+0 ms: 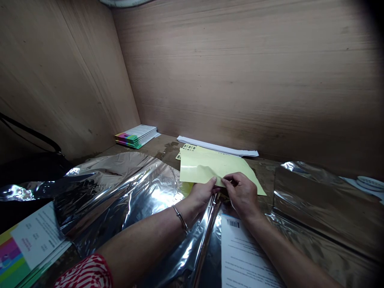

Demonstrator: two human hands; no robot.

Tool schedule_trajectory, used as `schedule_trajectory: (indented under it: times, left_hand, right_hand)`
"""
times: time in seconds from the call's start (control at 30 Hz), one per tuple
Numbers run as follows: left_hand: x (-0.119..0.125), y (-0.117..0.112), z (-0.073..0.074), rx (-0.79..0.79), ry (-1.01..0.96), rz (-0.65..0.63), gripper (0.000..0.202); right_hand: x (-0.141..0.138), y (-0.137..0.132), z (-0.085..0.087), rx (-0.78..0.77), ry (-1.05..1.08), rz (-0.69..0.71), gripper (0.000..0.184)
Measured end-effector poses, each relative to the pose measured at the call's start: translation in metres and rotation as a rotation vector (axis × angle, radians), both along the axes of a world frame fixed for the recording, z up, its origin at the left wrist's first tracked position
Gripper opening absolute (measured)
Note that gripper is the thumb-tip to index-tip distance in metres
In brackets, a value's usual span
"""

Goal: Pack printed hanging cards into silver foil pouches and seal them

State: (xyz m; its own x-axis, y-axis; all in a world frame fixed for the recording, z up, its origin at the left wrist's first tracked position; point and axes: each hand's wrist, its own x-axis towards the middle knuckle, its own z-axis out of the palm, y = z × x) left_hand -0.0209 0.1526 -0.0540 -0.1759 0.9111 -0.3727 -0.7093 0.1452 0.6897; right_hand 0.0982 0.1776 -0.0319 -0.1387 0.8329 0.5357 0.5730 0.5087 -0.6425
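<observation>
A pale yellow glossy sheet (214, 168) lies across the wooden surface, and its lower edge is lifted. My left hand (204, 191) grips that edge from the left, with a metal bangle (180, 219) on the wrist. My right hand (241, 195) pinches the same edge close by, fingertips nearly meeting the left fingers. Under both forearms spreads a crumpled silver foil sheet (132, 192). A white printed page with a barcode (247, 256) lies beneath my right forearm. Behind the yellow sheet, a sheet with small cut-out marks (188, 148) partly shows.
Plywood walls (240, 72) close off the back and left. A stack of white strips (217, 146) lies along the back wall, and colour-edged booklets (136, 136) sit in the corner. More booklets (27, 252) lie at lower left, a second foil sheet (324, 204) at right, and a dark bag (30, 172) at left.
</observation>
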Motion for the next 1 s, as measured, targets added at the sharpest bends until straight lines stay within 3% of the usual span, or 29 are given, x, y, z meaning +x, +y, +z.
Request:
schedule_trajectory:
  times: [0.3, 0.5, 0.8, 0.93, 1.0]
  left_hand:
    - [0.001, -0.002, 0.005, -0.013, -0.005, 0.003, 0.008]
    - [0.002, -0.004, 0.005, -0.002, -0.012, -0.005, 0.009]
    - [0.002, -0.005, 0.011, -0.057, -0.008, -0.004, 0.014]
    - [-0.001, -0.001, 0.022, -0.103, 0.010, -0.002, 0.003]
    - [-0.007, 0.008, 0.032, -0.156, 0.014, -0.005, 0.008]
  right_hand:
    - [0.005, 0.005, -0.008, -0.011, 0.003, -0.022, 0.025]
    - [0.003, 0.003, -0.008, 0.023, 0.004, 0.006, 0.019]
    - [-0.002, -0.006, 0.003, 0.041, -0.016, 0.053, 0.017]
    - [0.013, -0.010, 0.018, -0.079, 0.099, 0.013, 0.020]
    - [0.027, -0.019, 0.032, -0.180, 0.139, 0.035, 0.025]
